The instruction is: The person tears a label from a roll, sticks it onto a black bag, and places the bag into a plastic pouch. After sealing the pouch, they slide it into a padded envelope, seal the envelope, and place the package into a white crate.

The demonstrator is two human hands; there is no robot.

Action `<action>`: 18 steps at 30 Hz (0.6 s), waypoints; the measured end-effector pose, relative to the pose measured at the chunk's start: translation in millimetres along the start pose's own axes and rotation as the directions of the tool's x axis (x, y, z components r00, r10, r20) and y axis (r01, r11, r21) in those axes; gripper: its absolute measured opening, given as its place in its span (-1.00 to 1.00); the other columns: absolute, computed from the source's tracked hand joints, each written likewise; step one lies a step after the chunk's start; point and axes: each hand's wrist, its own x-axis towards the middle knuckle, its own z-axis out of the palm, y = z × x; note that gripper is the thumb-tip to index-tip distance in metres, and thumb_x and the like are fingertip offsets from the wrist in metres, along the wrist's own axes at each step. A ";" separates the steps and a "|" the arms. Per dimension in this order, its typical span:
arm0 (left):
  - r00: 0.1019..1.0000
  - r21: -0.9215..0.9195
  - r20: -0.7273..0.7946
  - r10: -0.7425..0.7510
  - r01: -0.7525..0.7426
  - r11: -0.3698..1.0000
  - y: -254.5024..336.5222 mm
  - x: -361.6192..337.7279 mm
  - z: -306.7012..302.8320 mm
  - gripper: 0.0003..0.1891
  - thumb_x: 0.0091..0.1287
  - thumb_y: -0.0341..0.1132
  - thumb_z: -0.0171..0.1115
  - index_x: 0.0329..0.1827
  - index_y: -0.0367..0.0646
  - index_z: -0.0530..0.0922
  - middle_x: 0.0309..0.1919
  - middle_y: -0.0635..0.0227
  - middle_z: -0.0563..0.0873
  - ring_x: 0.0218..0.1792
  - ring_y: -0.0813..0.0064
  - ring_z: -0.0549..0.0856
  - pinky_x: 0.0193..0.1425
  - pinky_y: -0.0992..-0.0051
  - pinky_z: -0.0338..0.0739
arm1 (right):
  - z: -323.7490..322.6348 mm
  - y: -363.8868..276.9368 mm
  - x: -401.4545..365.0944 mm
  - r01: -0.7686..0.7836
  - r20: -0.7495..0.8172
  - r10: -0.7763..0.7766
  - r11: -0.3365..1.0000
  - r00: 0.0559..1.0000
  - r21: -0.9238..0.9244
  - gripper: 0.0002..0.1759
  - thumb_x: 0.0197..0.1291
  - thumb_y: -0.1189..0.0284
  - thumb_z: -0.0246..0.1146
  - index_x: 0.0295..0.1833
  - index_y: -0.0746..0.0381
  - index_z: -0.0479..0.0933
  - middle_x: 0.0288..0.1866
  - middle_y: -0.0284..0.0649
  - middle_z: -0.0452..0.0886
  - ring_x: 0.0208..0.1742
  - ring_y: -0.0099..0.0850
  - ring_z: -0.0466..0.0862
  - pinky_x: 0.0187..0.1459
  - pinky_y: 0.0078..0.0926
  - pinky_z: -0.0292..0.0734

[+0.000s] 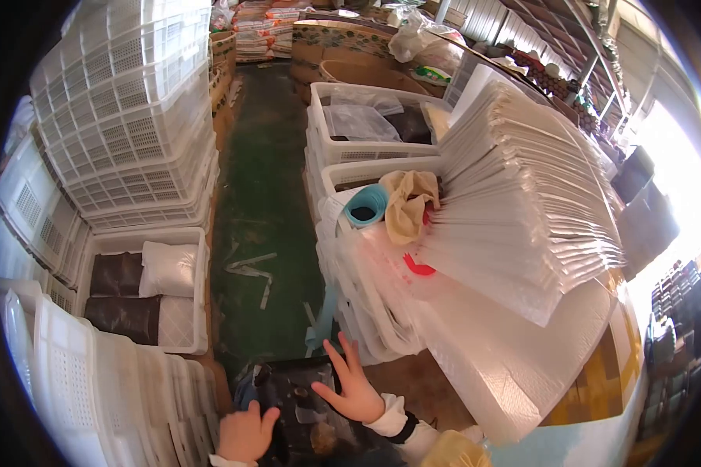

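Note:
A shiny black plastic bag (pixel 308 409) lies low in the middle of the view, close to my body. My left hand (pixel 245 433) is at its left edge, thumb over the bag's surface and the other fingers curled at the side, partly hidden. From the right, my right hand (pixel 354 389) reaches over the bag with its fingers spread and nothing held in them. Small pale spots and a brownish patch show on the bag's surface. A light blue strip (pixel 319 333) hangs just beyond my right fingertips.
At left stand stacked white crates (pixel 132 117) and a low crate (pixel 205 311) with black and white packages. To the right are a fanned stack of white padded sheets (pixel 514 202), a blue tape roll (pixel 366 205) and a beige cloth (pixel 407 206). A green aisle (pixel 261 194) runs between.

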 end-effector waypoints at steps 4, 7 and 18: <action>0.982 -0.302 -0.190 0.009 -0.067 0.951 -9.2 57.4 -52.6 -0.61 0.33 -0.07 0.13 -0.49 -0.25 0.49 -0.60 0.02 0.61 -0.48 -0.01 0.64 -0.41 0.17 0.46 | -17.6 11.0 0.6 0.059 0.094 -0.060 0.998 0.994 0.017 -0.36 0.28 0.24 0.16 0.42 0.17 0.18 0.46 0.15 0.00 0.43 0.25 -0.01 0.39 0.04 -0.09; 0.959 -0.532 -0.229 0.167 -0.267 0.804 -5.0 136.3 -78.3 -0.62 0.33 -0.09 0.16 -0.42 -0.28 0.51 -0.61 0.17 0.61 -0.54 0.22 0.60 -0.43 0.30 0.42 | -19.2 20.6 9.6 0.060 0.078 -0.069 0.992 0.995 0.111 -0.54 0.32 0.40 0.08 0.31 0.23 0.32 0.35 0.06 0.25 0.33 0.04 0.27 0.31 -0.20 0.16; 0.773 -0.820 -0.059 0.632 -0.399 0.411 66.0 384.9 43.2 -0.09 -0.10 -0.17 0.57 0.27 -0.44 0.29 0.17 -0.02 0.50 0.16 0.26 0.52 0.19 0.36 0.43 | -20.9 5.8 38.0 0.122 -0.173 -0.146 0.982 0.974 -0.144 -0.73 0.19 0.63 0.12 0.02 0.32 0.48 0.01 0.00 0.57 -0.02 -0.04 0.59 0.00 -0.30 0.50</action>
